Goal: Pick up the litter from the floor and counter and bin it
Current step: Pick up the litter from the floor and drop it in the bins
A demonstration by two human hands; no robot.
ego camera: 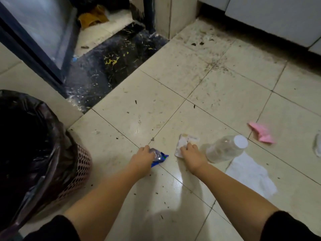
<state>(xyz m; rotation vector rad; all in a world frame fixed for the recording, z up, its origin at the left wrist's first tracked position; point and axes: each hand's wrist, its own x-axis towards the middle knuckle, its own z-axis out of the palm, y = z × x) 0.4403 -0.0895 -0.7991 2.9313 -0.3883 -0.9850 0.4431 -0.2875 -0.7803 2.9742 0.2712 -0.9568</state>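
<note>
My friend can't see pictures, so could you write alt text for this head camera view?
A person's left hand grips a blue wrapper and the right hand a pale wrapper on a dirty tiled floor. A black-lined bin stands at left; a clear bottle, white cloth and pink paper lie at right.

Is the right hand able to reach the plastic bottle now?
Probably yes: the plastic bottle lies just beside the right hand, nothing between, but that hand is on a pale wrapper.
</note>
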